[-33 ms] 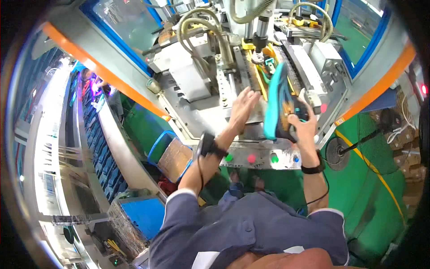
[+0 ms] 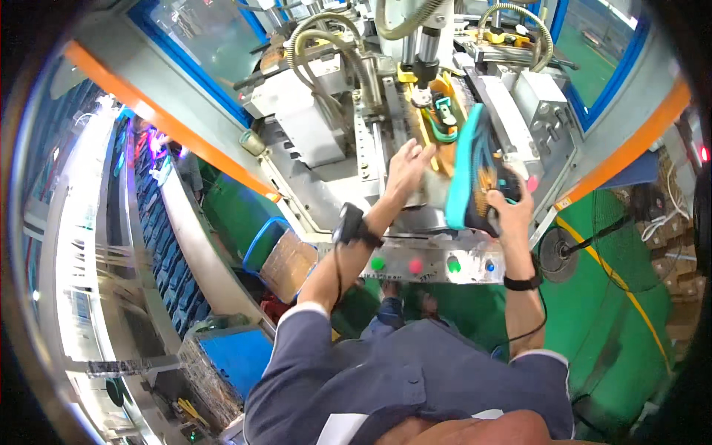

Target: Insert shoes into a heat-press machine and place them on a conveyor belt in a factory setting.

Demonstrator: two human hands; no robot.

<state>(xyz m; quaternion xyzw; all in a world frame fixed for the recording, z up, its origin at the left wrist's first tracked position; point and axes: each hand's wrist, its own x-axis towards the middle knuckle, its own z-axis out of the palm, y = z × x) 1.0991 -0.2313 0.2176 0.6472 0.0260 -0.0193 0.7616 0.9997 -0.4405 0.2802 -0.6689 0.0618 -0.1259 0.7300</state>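
Note:
My right hand (image 2: 513, 210) is closed around a shoe (image 2: 482, 178) with a teal sole and a dark upper with orange parts. The shoe is tilted on its side, its sole turned to the left and one end pointing away from me. Apart from the shoe, on its left, my left hand (image 2: 409, 172) is open with the fingers spread and holds nothing. Beyond both hands is a yellow holder (image 2: 423, 133) of the machine, below a vertical press rod (image 2: 426, 67). In that holder sits a teal-edged, black and white piece (image 2: 445, 117) whose kind I cannot make out.
Coloured buttons (image 2: 454, 264) line the machine's front panel (image 2: 434, 276). White machine blocks (image 2: 304, 126) and hoses (image 2: 319, 37) flank the holder. A blue-rimmed bin (image 2: 256, 248) stands at left, near a conveyor (image 2: 159, 222) of dark pieces. At right is a round fan (image 2: 560, 256).
The shoe in my right hand has shifted slightly to the right, so more of the yellow holder and the teal-edged piece shows. My left hand has moved slightly, with its fingers more spread.

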